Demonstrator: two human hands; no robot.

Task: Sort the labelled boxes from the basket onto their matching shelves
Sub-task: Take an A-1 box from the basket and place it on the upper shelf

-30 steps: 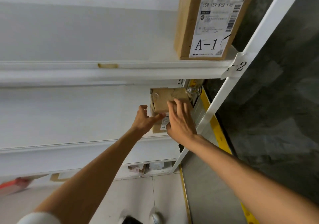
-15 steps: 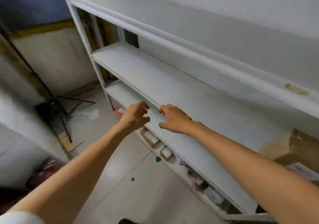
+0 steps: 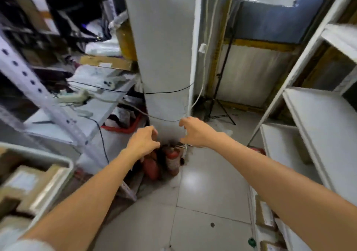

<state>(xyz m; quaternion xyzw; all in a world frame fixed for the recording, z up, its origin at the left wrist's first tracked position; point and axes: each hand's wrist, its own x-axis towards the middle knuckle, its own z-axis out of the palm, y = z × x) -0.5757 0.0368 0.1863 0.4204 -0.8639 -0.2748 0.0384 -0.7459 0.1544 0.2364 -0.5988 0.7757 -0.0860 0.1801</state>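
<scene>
Both hands are empty. The left hand (image 3: 143, 144) and the right hand (image 3: 197, 132) hang out in front of the body at about the same height, near each other but not touching. The fingers (image 3: 182, 122) of each are loosely curled and apart, holding nothing.

The basket (image 3: 48, 154) sits at the lower left edge of the view, well away from both hands. Several brown boxes (image 3: 21, 179) with pale labels lie inside it. The picture is too blurred there to read any label or count them.

The white shelves (image 3: 324, 119) stand along the right side. The two upper boards in view look bare where they show. A few small boxes on the bottom shelf (image 3: 263, 215) sit low down near the floor (image 3: 202, 192), and their labels cannot be read either.

Straight ahead are a grey pillar (image 3: 160, 57), red fire extinguishers (image 3: 172, 160) at its foot and a black tripod (image 3: 220, 96) in the corner. A cluttered metal rack (image 3: 38, 90) stands on the left.

As a judgement, the sorting is partway through at best. Boxes remain in the basket, and with no box in hand, the next step looks like reaching down to the left for another one. Its label would then have to be read before a shelf is chosen. How many boxes are already placed cannot be told from this view.
</scene>
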